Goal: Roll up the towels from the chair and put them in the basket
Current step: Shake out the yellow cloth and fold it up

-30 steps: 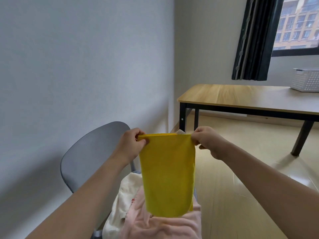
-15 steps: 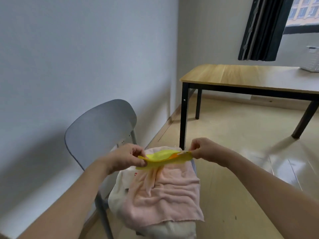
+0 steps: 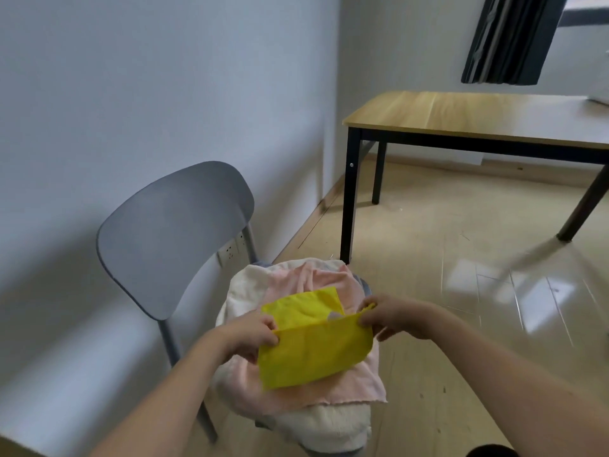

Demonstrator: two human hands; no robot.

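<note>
A yellow towel (image 3: 313, 351) lies folded over on the pile on the grey chair (image 3: 171, 232). My left hand (image 3: 253, 334) pinches its left corner and my right hand (image 3: 385, 316) pinches its right corner, holding the folded edge between them. Under it lie a pink towel (image 3: 316, 278) and a cream towel (image 3: 237, 291), covering the chair's seat. A white corner of the basket (image 3: 601, 97) shows at the far right edge, on the table.
A wooden table (image 3: 461, 113) with black legs stands at the back right. A white wall runs along the left, with a socket (image 3: 229, 252) behind the chair. Dark curtains (image 3: 507, 37) hang at the top right. Shiny wooden floor (image 3: 461, 291) lies to the right.
The yellow towel was hanging upright between my hands. Both hands came down with it, and it now lies folded over on the pink towel on the chair. My view tilted downward.
</note>
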